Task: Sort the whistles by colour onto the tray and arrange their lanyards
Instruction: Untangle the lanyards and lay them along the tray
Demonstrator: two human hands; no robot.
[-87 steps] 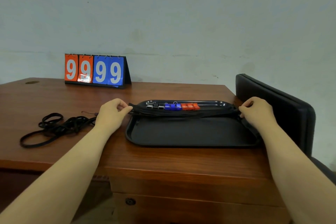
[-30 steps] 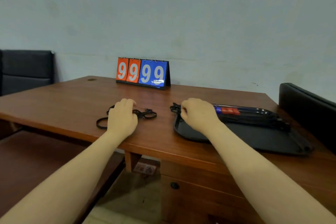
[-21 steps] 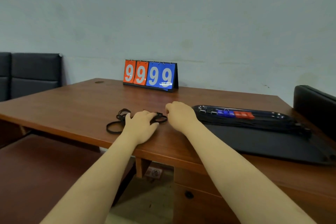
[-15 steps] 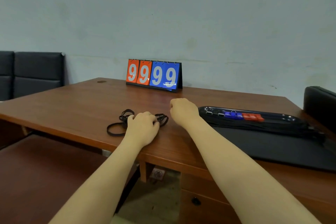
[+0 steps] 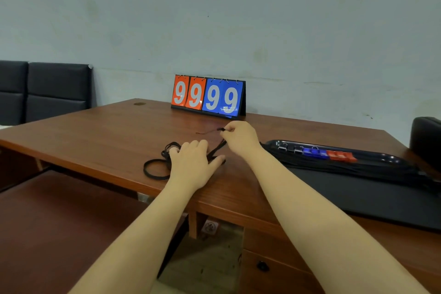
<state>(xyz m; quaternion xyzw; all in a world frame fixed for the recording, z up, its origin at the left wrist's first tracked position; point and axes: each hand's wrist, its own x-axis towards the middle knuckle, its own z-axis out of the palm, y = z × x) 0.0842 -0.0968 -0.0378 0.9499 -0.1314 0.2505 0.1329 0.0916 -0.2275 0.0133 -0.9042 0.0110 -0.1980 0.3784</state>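
Observation:
A black tray (image 5: 372, 196) lies at the right on the wooden table. Along its far rim sit black whistles (image 5: 290, 149), blue whistles (image 5: 313, 151) and red whistles (image 5: 341, 155) in a row, with a bundle of black lanyards (image 5: 346, 167) stretched across in front of them. Left of the tray a tangle of loose black lanyards (image 5: 156, 167) lies on the table. My left hand (image 5: 193, 164) presses flat on that tangle. My right hand (image 5: 239, 137) pinches the end of one lanyard and holds it lifted above the table.
A flip scoreboard (image 5: 208, 98) reading 9999 stands at the table's far edge. A dark padded chair back (image 5: 426, 143) is at the far right, dark seats (image 5: 47, 90) at the far left. A lower brown surface (image 5: 59, 229) lies below the table's near edge.
My right hand left the tray, crossed to the loose tangle and pulled one lanyard end up. My left hand stayed pressed on the tangle. The view swung left.

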